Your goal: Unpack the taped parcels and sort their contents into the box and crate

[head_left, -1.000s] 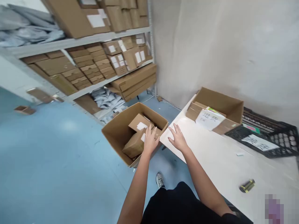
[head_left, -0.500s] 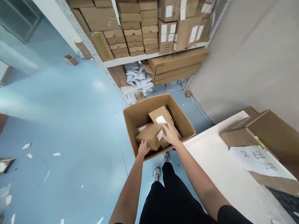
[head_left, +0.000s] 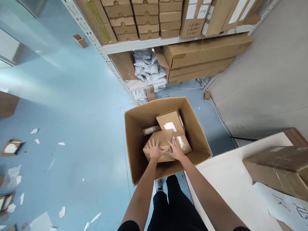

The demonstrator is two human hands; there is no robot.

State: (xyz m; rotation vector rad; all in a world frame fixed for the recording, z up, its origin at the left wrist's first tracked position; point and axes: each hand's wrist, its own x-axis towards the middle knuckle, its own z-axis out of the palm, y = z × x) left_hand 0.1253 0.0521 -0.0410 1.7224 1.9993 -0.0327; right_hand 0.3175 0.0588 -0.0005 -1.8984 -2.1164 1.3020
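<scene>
A large open cardboard carton (head_left: 141, 112) stands in front of me with several smaller boxes inside. My left hand (head_left: 155, 150) lies on a brown cardboard box (head_left: 162, 136) in it, fingers spread over the top and thumb pointing right. At that box's right edge rests my right hand (head_left: 176, 150), its fingers stretched out and touching the cardboard. Behind it sits a box with a white label (head_left: 170, 125). A taped box (head_left: 184, 143) lies to the right, and a small box with a label (head_left: 149, 130) to the left.
A metal shelf (head_left: 134, 46) ahead carries stacked boxes, long cartons (head_left: 204, 48) and grey plastic packages (head_left: 150, 67). On my right, a white table (head_left: 221, 179) holds a cardboard box (head_left: 276, 166). Paper scraps (head_left: 62, 211) litter the blue floor at left.
The view has come closer to the carton. My left hand has moved from the box's left side onto its top, fingers now spread. The box lies turned, with my right hand over its right edge.
</scene>
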